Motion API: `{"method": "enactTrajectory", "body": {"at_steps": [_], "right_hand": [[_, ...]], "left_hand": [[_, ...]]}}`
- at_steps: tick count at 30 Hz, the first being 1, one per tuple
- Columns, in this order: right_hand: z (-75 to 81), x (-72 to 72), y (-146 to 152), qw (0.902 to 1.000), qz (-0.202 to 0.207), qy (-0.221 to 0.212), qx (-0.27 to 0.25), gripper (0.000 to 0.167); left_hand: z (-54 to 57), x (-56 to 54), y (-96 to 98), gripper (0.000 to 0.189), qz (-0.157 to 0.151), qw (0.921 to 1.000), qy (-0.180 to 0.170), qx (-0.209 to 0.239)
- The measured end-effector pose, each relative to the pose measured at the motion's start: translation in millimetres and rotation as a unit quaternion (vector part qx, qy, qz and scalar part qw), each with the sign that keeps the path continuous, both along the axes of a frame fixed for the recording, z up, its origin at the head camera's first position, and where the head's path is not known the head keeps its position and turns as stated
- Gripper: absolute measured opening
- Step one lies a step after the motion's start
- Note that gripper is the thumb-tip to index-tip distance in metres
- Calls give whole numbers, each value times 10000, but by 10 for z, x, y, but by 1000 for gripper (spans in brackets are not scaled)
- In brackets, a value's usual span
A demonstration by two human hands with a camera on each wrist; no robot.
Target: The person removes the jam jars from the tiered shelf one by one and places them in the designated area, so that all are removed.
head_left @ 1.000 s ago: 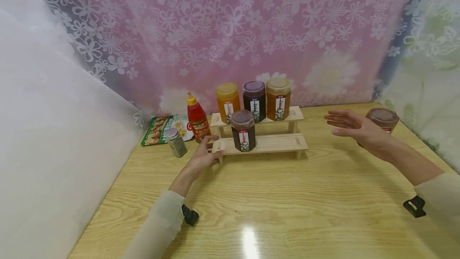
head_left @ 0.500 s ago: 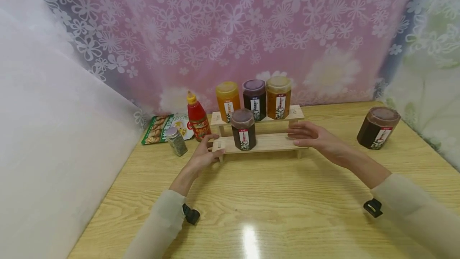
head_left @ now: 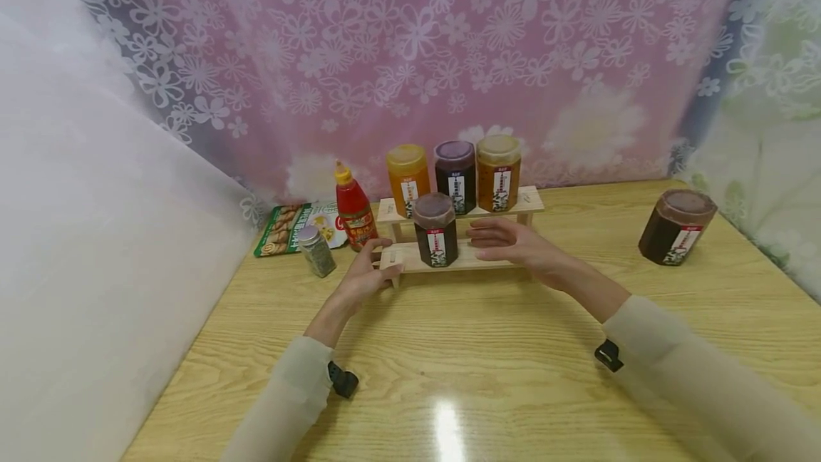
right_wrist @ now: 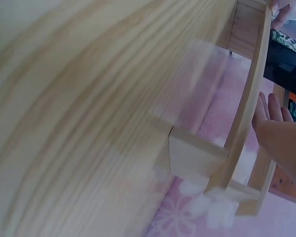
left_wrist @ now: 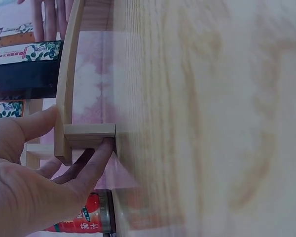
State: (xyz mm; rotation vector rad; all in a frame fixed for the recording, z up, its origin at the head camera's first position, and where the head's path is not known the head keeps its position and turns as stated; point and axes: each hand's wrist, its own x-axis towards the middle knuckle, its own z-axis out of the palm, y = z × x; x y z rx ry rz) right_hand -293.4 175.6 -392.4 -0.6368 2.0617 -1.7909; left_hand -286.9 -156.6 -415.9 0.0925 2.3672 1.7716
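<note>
My left hand [head_left: 364, 278] grips the left end of a two-step wooden rack [head_left: 405, 259], its thumb on the lower board and its fingers against the leg [left_wrist: 91, 129] in the left wrist view. On that lower board stands a dark jar [head_left: 436, 234] with a purplish lid and a red-and-white label. My right hand [head_left: 513, 244] reaches over the board just right of this jar, fingers extended and nothing held. A yellow-orange jar [head_left: 408, 180], a dark purple-lidded jar [head_left: 455, 175] and an amber jar [head_left: 499, 177] stand in a row on the upper board.
Left of the rack stand a red sauce bottle [head_left: 355, 212] with a yellow cap and a small spice jar [head_left: 317, 252]. Behind them lies a green packet [head_left: 282, 230]. Another dark jar [head_left: 677, 228] stands at the table's right. A floral curtain [head_left: 410, 55] hangs behind.
My right hand has moved left, from beside the dark jar at the far right to over the lower board near the other dark jar. The left hand has kept its grip.
</note>
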Motion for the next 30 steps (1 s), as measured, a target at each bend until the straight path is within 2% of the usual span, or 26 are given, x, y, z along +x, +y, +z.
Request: {"method": "enactTrajectory", "body": {"at_steps": [6,12,22,30], "right_hand": [[-8,-70,-198,9999,-23,-23,-131,69],[-19,-110,-389,9996,-212,-142,-144,72],[5,-48,-696,9951,-984,-63,20,75],[5,-4,-905,9871,-1574,-7,292,79]], "left_hand": [[11,-9,13,60,4,10000,-28,92],[16,-6,18,60,-2,9999,-48,152],[18,8,33,64,-2,10000,-51,22],[19,-3,26,63,-4,10000,-32,-51]]}}
